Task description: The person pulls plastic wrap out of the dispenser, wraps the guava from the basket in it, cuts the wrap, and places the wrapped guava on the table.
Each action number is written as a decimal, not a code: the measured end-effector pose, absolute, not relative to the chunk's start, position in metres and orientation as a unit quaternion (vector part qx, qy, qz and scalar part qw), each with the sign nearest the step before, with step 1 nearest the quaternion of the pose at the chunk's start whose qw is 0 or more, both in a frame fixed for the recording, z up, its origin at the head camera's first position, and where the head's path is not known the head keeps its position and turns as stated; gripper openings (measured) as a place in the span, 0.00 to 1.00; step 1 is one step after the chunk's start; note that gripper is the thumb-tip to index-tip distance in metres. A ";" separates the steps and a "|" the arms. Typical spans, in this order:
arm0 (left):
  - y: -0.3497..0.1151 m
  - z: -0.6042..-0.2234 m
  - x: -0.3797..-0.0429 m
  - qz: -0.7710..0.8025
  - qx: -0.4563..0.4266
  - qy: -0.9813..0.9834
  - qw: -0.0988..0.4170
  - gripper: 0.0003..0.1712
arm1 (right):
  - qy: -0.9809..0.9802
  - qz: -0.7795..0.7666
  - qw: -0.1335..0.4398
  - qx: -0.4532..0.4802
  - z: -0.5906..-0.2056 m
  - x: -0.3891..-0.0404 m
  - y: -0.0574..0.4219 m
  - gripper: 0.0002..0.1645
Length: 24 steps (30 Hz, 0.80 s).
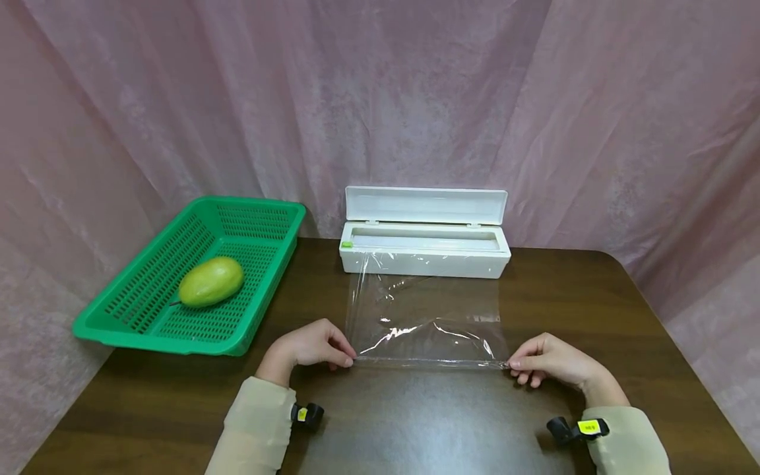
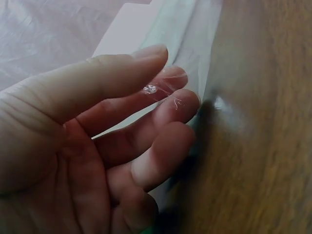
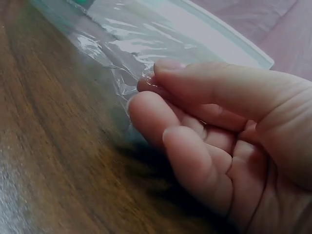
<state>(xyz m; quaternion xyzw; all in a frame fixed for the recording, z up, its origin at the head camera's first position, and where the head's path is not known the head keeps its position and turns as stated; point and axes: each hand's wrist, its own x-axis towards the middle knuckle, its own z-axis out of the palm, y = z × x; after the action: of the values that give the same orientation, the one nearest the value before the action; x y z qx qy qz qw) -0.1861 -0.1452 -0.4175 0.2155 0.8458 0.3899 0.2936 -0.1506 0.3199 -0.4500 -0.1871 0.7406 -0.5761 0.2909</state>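
A sheet of clear plastic wrap (image 1: pixel 427 316) stretches toward me from a white dispenser box (image 1: pixel 425 262), whose lid (image 1: pixel 425 204) stands raised at the back. My left hand (image 1: pixel 311 346) pinches the sheet's near left corner between thumb and fingers. At the near right corner, my right hand (image 1: pixel 555 364) pinches the wrap the same way. Both wrist views show the film caught at the fingertips, the lower fingers loosely curled. The front edge runs nearly straight between the hands, low over the table, with creases catching the light.
On the left, a green plastic basket (image 1: pixel 261 316) holds a yellow-green mango (image 1: pixel 212 282). The dark wooden table (image 1: pixel 594 297) ends at a pink curtain (image 1: pixel 415 99) behind the dispenser. A small green slider (image 1: pixel 347 245) sits at the box's left end.
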 end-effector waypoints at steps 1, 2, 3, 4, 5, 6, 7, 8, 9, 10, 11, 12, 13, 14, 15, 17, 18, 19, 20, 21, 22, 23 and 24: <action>-0.146 -0.417 -0.186 0.390 0.213 0.846 0.294 0.08 | 0.744 -0.573 0.291 -0.184 -0.450 -0.151 0.319 0.15; -0.147 -0.417 -0.187 0.390 0.210 0.847 0.294 0.09 | 0.746 -0.571 0.290 -0.180 -0.449 -0.152 0.318 0.15; -0.148 -0.417 -0.187 0.391 0.208 0.847 0.294 0.10 | 0.749 -0.569 0.290 -0.176 -0.449 -0.152 0.316 0.15; -0.150 -0.416 -0.187 0.393 0.205 0.848 0.293 0.11 | 0.751 -0.568 0.289 -0.172 -0.449 -0.152 0.315 0.15; -0.151 -0.416 -0.188 0.395 0.202 0.848 0.290 0.12 | 0.754 -0.567 0.287 -0.168 -0.450 -0.153 0.314 0.15; -0.152 -0.416 -0.188 0.398 0.199 0.848 0.288 0.13 | 0.756 -0.567 0.285 -0.163 -0.450 -0.153 0.313 0.16; -0.153 -0.416 -0.188 0.402 0.195 0.848 0.285 0.13 | 0.757 -0.567 0.283 -0.159 -0.451 -0.153 0.312 0.16; -0.153 -0.415 -0.188 0.407 0.191 0.848 0.281 0.14 | 0.759 -0.568 0.280 -0.153 -0.452 -0.153 0.311 0.15; -0.153 -0.415 -0.188 0.412 0.186 0.848 0.276 0.15 | 0.761 -0.568 0.276 -0.149 -0.452 -0.152 0.310 0.15; -0.154 -0.415 -0.188 0.415 0.182 0.850 0.270 0.16 | 0.764 -0.567 0.269 -0.147 -0.453 -0.151 0.309 0.15; -0.153 -0.415 -0.188 0.417 0.177 0.852 0.262 0.17 | 0.766 -0.569 0.263 -0.144 -0.454 -0.150 0.308 0.15; -0.153 -0.415 -0.189 0.421 0.172 0.854 0.254 0.19 | 0.768 -0.570 0.256 -0.141 -0.454 -0.148 0.308 0.15; -0.152 -0.415 -0.189 0.424 0.166 0.856 0.246 0.20 | 0.771 -0.570 0.247 -0.140 -0.454 -0.147 0.307 0.15; -0.151 -0.414 -0.189 0.426 0.163 0.858 0.236 0.21 | 0.775 -0.570 0.237 -0.138 -0.455 -0.145 0.307 0.16; -0.150 -0.413 -0.189 0.427 0.161 0.860 0.227 0.22 | 0.778 -0.570 0.226 -0.137 -0.455 -0.143 0.306 0.16; -0.148 -0.411 -0.189 0.431 0.157 0.864 0.208 0.23 | 0.785 -0.570 0.208 -0.129 -0.455 -0.139 0.305 0.17; -0.147 -0.409 -0.189 0.435 0.155 0.864 0.200 0.23 | 0.789 -0.567 0.200 -0.126 -0.455 -0.137 0.304 0.18; -0.146 -0.407 -0.189 0.438 0.154 0.865 0.191 0.24 | 0.792 -0.566 0.193 -0.123 -0.454 -0.136 0.304 0.18; -0.145 -0.405 -0.189 0.442 0.155 0.865 0.183 0.24 | 0.795 -0.565 0.187 -0.116 -0.454 -0.134 0.303 0.19; -0.145 -0.403 -0.189 0.445 0.155 0.864 0.176 0.24 | 0.799 -0.563 0.180 -0.113 -0.454 -0.133 0.302 0.19; -0.145 -0.402 -0.189 0.449 0.156 0.864 0.168 0.24 | 0.802 -0.561 0.173 -0.109 -0.453 -0.131 0.302 0.19; -0.144 -0.400 -0.189 0.454 0.156 0.862 0.162 0.25 | 0.805 -0.560 0.164 -0.102 -0.453 -0.130 0.301 0.19; -0.144 -0.398 -0.188 0.458 0.157 0.861 0.156 0.25 | 0.808 -0.560 0.154 -0.099 -0.454 -0.128 0.300 0.19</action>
<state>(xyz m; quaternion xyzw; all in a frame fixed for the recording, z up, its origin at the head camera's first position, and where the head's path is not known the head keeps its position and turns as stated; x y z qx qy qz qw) -0.1885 -0.1438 -0.3976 0.1575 0.8608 0.4582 0.1557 -0.1285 0.3001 -0.4536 -0.0993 0.8079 -0.5601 0.1544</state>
